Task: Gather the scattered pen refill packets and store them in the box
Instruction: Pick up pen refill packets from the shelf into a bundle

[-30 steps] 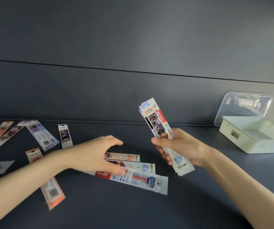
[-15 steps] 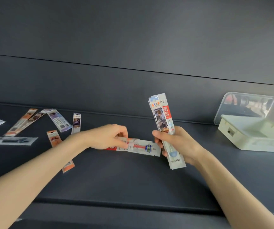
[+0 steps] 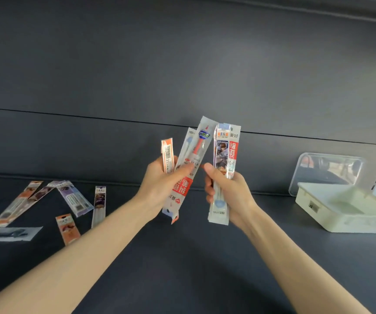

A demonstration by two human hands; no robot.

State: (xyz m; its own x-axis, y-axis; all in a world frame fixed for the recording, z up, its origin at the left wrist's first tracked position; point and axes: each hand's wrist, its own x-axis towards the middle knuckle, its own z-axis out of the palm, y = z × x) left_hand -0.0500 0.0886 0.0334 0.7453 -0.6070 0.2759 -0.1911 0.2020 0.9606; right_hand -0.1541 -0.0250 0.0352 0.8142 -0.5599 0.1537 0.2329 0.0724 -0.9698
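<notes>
Above the dark surface (image 3: pixel 193 264), in the middle of the view, both hands are raised and both are full. The left hand (image 3: pixel 159 184) grips a small fan of packets (image 3: pixel 190 168), about three as far as I can count, with the thumb pressed across them. The right hand (image 3: pixel 230 196) holds a neater stack (image 3: pixel 226 152) upright, with its fingers curled around the lower half. How many packets are in the stack I cannot tell. The two bundles are just beside each other at the top, so I judge that the step in hand is to join them into one bundle.

The box (image 3: pixel 345 214) stands open at the right, well apart from the hands, and a clear lid (image 3: pixel 327 171) leans behind it. From this angle the inside looks empty, though I cannot see the whole bottom, so nothing seems to be stored yet.

On the left part of the surface about seven loose packets (image 3: pixel 73 200) lie scattered, some crossing each other. In my judgement the task is less than half done: some packets are gathered, none is in the box, and the left group is not yet picked up.
</notes>
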